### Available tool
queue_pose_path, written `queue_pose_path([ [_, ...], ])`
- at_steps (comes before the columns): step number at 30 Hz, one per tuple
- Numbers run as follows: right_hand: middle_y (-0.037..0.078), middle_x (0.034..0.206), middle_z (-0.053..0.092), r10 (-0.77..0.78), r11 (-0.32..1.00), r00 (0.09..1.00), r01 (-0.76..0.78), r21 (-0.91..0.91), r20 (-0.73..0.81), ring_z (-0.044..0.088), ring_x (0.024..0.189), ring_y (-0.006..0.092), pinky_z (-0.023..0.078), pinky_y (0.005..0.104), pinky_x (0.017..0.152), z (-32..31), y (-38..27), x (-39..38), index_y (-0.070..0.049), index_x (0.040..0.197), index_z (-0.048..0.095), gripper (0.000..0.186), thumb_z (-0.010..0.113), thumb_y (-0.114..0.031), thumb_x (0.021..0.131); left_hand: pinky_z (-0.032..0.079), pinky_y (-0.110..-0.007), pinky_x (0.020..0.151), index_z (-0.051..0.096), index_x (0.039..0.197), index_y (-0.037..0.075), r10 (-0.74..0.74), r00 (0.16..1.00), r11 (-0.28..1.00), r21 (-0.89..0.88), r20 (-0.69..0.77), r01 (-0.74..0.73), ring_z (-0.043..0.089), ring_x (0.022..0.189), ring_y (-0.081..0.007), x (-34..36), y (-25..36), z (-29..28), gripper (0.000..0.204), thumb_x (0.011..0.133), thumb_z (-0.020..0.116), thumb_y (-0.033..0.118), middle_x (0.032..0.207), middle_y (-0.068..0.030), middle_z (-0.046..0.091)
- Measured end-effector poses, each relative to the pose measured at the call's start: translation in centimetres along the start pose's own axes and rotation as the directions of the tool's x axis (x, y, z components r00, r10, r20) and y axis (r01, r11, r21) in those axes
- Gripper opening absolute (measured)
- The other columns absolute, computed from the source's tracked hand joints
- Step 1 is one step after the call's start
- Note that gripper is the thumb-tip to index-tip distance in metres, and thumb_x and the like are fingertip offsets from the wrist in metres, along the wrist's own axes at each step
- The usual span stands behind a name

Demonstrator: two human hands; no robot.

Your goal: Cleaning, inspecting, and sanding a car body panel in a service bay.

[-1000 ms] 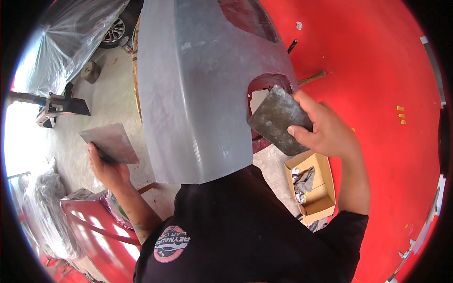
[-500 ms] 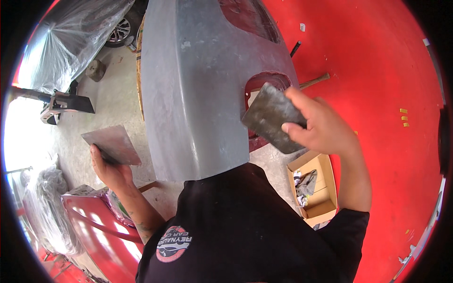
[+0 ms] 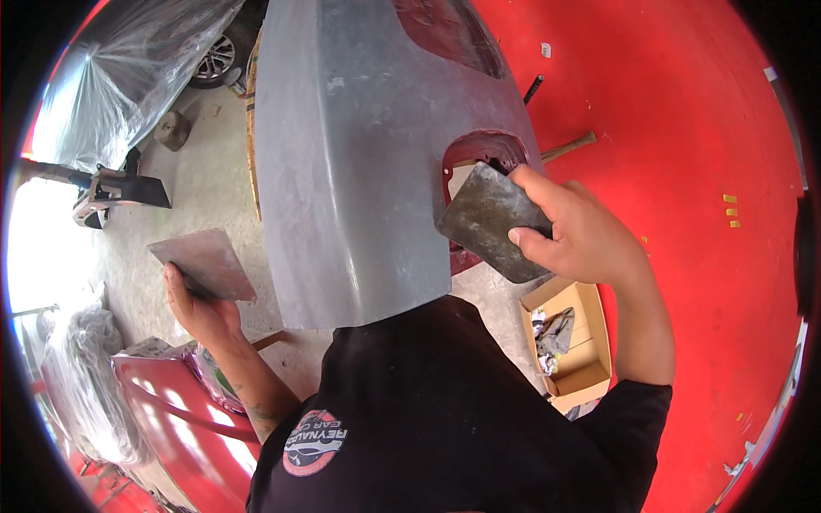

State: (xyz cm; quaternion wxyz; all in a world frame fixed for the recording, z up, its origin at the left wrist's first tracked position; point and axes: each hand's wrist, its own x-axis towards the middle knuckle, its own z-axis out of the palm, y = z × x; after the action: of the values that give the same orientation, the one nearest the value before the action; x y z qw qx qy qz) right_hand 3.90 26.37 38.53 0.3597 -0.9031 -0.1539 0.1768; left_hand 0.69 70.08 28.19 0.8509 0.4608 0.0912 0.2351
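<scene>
A large car body panel (image 3: 368, 154) in matte grey primer stretches away in front of me, with a dark red opening (image 3: 457, 162) on its right side. My right hand (image 3: 586, 227) is closed on a dark, flat, rectangular sanding pad (image 3: 487, 222), thumb on its upper face. This pad overlaps the panel's right edge and part of the opening; whether it touches the panel I cannot tell. To the left, apart from the panel, my left hand (image 3: 205, 316) grips a thin greyish sheet of sandpaper (image 3: 209, 261) by its lower edge, its fingers mostly hidden behind it.
An open cardboard box (image 3: 586, 376) with rags in it stands at lower right, by the red wall (image 3: 684, 171). At lower left lies a glossy red car panel (image 3: 180, 402). Plastic sheeting (image 3: 128, 77) hangs at upper left, near a car wheel (image 3: 218, 60).
My right hand and the sanding pad have shifted slightly down, the pad turning a little. My left hand and its sandpaper have stayed nearly still.
</scene>
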Motion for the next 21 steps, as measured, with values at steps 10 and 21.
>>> queue_pose_path([
  [10,0.023,0.078,0.058,0.013,0.999,1.0,-0.013,0.04,0.009,0.055,0.077,0.0447,0.043,0.0491,0.067,0.0,-0.3,0.1,-0.005,0.118,0.044,0.042,0.061,-0.012,0.081,0.049,-0.036,0.09,0.056,0.119,0.002,-0.013,1.0,1.0,0.005,-0.001,0.013,0.06,0.105,-0.0229,0.2,-0.3,0.7,0.035,0.097,0.052,0.028,0.117,-0.0104,0.061],
  [21,0.024,0.078,0.058,-0.072,0.997,0.997,0.073,0.016,-0.003,0.055,0.072,0.0459,0.043,0.0492,0.063,0.0,-0.5,-0.1,-0.003,0.114,0.042,0.038,0.06,-0.009,0.081,0.048,-0.037,0.092,0.055,0.12,0.001,-0.006,1.0,1.0,0.028,-0.019,0.007,0.059,0.107,-0.0231,0.5,-0.4,1.1,0.036,0.097,0.052,0.029,0.119,-0.0108,0.06],
])
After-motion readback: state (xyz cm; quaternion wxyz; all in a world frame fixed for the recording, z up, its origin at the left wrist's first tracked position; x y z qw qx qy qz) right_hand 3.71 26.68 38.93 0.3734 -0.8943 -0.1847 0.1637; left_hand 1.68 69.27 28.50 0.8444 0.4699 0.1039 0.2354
